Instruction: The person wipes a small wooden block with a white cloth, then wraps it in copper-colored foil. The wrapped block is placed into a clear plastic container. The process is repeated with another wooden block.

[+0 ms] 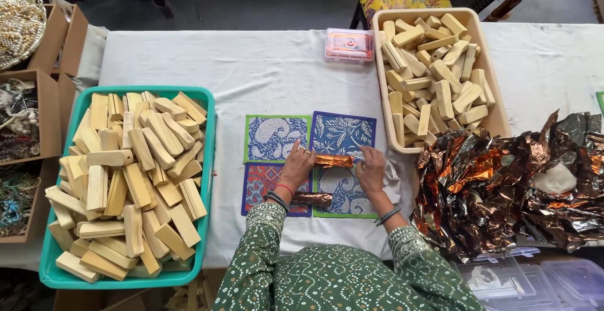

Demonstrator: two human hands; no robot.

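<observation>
Nearest us, a foil-wrapped block (313, 198) lies on the patterned mats (277, 138), beyond it our left hand (297, 163) and right hand (371, 168) clamp fingers on the copper-foil bar (334, 160), whose thin foil could tear if we roll unevenly.

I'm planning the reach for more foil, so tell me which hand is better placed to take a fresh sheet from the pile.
Probably the right hand. The copper foil pile lies on its side of the table, while the left hand presses the other end of the foil-wrapped stick, beside the teal tray.
</observation>
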